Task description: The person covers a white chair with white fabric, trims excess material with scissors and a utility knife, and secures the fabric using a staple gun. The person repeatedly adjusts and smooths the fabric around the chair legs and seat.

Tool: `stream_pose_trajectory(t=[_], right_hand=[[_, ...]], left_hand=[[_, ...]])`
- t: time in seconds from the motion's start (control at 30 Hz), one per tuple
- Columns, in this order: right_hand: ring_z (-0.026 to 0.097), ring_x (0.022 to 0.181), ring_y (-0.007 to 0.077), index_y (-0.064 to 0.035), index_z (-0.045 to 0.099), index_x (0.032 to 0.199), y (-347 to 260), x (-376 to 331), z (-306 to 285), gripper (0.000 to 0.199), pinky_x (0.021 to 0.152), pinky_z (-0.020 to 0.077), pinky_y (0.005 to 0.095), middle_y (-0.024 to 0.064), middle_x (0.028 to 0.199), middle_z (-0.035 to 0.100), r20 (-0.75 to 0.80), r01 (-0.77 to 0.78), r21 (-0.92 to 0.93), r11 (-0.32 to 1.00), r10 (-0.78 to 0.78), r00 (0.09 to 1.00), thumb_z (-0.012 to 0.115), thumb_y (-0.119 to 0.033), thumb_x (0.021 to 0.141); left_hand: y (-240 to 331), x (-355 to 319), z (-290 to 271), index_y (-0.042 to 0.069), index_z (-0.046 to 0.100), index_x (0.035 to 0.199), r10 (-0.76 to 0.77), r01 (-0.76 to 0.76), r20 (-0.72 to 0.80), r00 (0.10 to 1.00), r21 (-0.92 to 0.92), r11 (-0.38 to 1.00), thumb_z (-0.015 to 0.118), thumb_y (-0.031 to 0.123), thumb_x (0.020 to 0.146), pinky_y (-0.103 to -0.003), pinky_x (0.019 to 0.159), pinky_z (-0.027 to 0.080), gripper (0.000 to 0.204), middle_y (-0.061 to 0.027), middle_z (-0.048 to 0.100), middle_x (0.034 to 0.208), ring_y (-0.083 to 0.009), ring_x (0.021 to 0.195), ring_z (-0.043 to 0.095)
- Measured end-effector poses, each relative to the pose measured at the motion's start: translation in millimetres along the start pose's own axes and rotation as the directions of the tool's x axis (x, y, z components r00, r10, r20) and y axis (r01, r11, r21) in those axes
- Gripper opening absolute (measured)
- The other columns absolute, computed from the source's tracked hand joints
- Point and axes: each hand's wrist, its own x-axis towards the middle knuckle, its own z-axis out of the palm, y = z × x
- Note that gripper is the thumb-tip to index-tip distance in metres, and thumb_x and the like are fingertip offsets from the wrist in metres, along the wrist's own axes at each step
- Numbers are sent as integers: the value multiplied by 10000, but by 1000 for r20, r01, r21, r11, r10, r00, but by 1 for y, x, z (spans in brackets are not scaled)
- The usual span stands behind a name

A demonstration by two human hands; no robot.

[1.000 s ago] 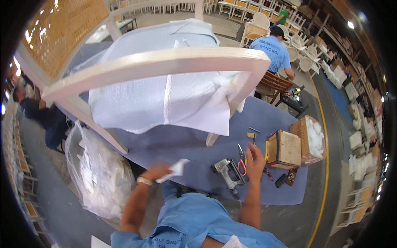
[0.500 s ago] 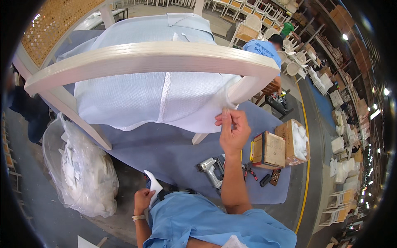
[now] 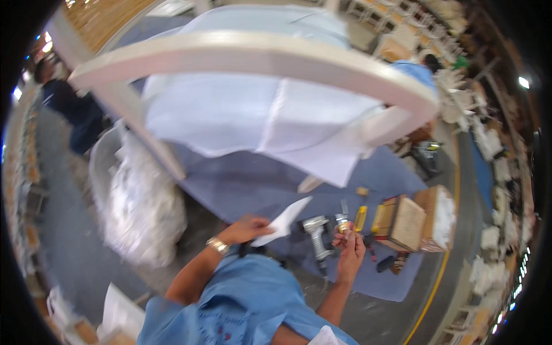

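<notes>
White scrap [image 3: 283, 223] pinched in left hand [image 3: 246, 229], best held flat; right hand [image 3: 349, 253] at blurred metallic tool [image 3: 341, 219], grip unclear.

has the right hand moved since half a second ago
Yes, back toward the body: the right hand, then at the white cloth, is now right of the silver power tool.

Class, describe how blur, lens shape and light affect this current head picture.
Head view: blur softens the pale wooden frame and the clear plastic bag; head view: corners fall to black around the rounded fisheye image; head view: a bright lamp at upper right is blown out white.
</notes>
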Motion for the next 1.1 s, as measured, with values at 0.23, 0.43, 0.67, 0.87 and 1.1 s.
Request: stream_pose_trajectory(t=[0.23, 0.43, 0.67, 0.87, 1.1], right_hand=[[647, 690, 132, -8, 457, 1170, 92, -36, 92, 210, 620, 539, 258, 114, 864, 678, 335, -130, -184, 974, 186, 923, 564, -85, 1007], [610, 608, 129, -36, 648, 977, 123, -25, 164, 115, 578, 507, 317, 99, 730, 650, 614, 486, -591, 643, -32, 789, 680, -126, 912], [558, 585, 101, -150, 571, 1415, 160, -70, 358, 505, 568, 470, 299, 55, 728, 662, 637, 232, -770, 594, 739, 219, 687, -242, 932], [581, 590, 79, -133, 207, 1592, 177, -143, 485, 714, 569, 489, 223, 130, 991, 744, 786, -93, -616, 783, 618, -5, 607, -178, 1002], [636, 621, 139, -46, 551, 1326, 212, -99, 374, 389, 551, 531, 275, 130, 1017, 727, 390, -169, -635, 753, 503, 772, 623, -215, 983]], left_hand=[[-20, 13, 35, 13, 618, 1282, 42, 18, 115, 992, -473, 881, 638, 365, 988, -285, 864, 474, 459, -64, 676, 1093, -124, 979, 580], [-60, -12, -11, 1, 575, 1308, -53, 13, -59, 997, -532, 846, 693, 393, 942, -304, 929, 488, 549, -94, 653, 1175, -162, 1074, 605], [-179, -123, -157, -36, 573, 1291, -262, -153, -316, 912, -854, 498, 639, 142, 979, -379, 965, 537, 365, -119, 646, 1225, -229, 1113, 641], [-244, -254, -256, -18, 544, 1300, -380, -385, -515, 768, -846, 368, 641, 86, 961, -404, 958, 551, 368, -140, 631, 1258, -256, 1128, 641], [-373, -315, -491, -48, 367, 1418, -603, -396, -779, 170, -614, 682, 739, 145, 837, -460, 902, 564, 716, -255, 602, 1240, -396, 1067, 647]])
